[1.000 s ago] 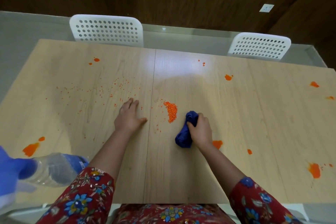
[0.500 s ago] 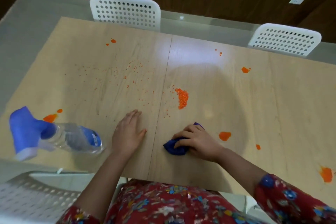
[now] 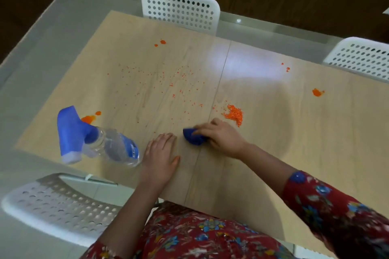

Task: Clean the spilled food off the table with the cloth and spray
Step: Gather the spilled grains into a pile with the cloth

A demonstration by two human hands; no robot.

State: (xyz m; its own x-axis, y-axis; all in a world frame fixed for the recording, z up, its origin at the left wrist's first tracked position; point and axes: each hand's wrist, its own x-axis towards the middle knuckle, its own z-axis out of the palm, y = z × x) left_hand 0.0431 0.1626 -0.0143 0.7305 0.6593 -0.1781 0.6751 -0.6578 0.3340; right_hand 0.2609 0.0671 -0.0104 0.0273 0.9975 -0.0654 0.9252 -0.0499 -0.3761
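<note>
The blue cloth [image 3: 194, 137] lay bunched on the table [image 3: 294, 153] near its front edge, gripped by the right hand [image 3: 223, 139]; the left hand [image 3: 162, 153] rested flat and open beside it. Little looked cleaned — the orange crumb pile [image 3: 234, 114], scattered grains [image 3: 181, 82] and smears [image 3: 317, 92] awaited wiping, the spray bottle [image 3: 99, 139] unheld at the left

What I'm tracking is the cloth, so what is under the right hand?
A bunched blue cloth, its left end sticking out past the right hand. The rest of the cloth and the table below it are covered, so anything beneath cannot be seen.
</note>
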